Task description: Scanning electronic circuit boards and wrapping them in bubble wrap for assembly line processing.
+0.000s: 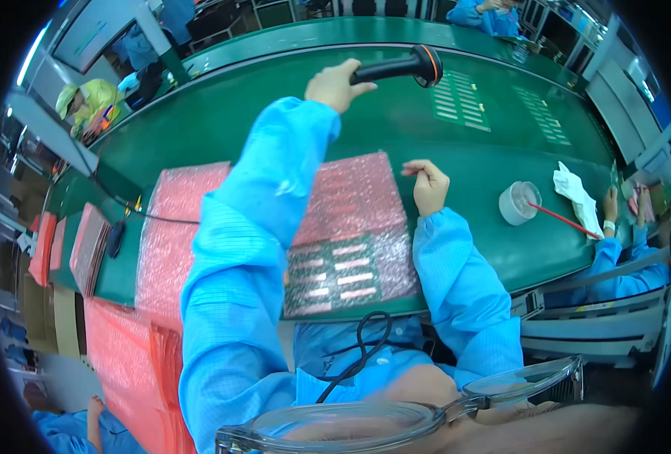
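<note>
My left hand (335, 86) is stretched far out over the green table, closed around the handle of a black handheld scanner (393, 69) with an orange ring at its head. Below that arm lies a pink bubble-wrap bag (366, 185), and on it rests a green circuit board panel (332, 274) with rows of pale strips. My forearm hides part of the bag. Just right of the bag, my right hand (428, 187) hovers near the table with curled fingers and nothing visible in them.
Two more board panels (461, 101) lie on the green conveyor (290, 53). A white tub (518, 203) with a red stick and a white cloth (574, 195) stand to the right. Pink bag stacks (127, 356) fill the lower left. Co-workers (93, 106) sit around.
</note>
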### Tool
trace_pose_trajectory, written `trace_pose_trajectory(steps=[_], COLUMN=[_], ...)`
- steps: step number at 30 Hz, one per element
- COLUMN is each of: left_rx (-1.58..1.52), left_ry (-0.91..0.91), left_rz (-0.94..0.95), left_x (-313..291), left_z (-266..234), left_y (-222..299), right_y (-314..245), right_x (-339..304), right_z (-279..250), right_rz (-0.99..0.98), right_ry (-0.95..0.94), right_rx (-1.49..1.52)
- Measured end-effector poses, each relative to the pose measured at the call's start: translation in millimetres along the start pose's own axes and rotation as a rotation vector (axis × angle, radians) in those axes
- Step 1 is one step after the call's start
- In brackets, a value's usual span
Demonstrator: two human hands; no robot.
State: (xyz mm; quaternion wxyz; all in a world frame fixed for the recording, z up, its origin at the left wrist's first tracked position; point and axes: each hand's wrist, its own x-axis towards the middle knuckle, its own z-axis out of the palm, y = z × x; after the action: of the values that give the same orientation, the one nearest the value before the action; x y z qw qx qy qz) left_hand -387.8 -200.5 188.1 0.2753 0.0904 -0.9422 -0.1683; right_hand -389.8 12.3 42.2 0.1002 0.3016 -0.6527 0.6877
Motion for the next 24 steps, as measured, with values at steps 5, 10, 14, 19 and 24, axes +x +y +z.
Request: trace_pose_trajectory(steps=[5,10,14,19,24], left_rx=[-0.127,-0.128,-0.168,-0.170,-0.103], left_ry=[-0.078,0.041,-0.020,-0.038,0.026], left_rz=[-0.092,-0.179,-0.224,-0.259,-0.236], left_x=[77,133,145,141,125], left_z=[109,209,247,253,197], left_y=[27,22,17,17,-1], right_y=[35,37,40,39,47], right_x=[27,34,35,37,45], right_z=[-26,-29,-32,-31,-27], right_rz=[0.070,0.009,-0.038,0.010,-0.061], right_ry=[0.085,0.076,0.054,0.057,0.032], right_rx=[-0.084,-0.144,-0.149,-0.131,-0.282])
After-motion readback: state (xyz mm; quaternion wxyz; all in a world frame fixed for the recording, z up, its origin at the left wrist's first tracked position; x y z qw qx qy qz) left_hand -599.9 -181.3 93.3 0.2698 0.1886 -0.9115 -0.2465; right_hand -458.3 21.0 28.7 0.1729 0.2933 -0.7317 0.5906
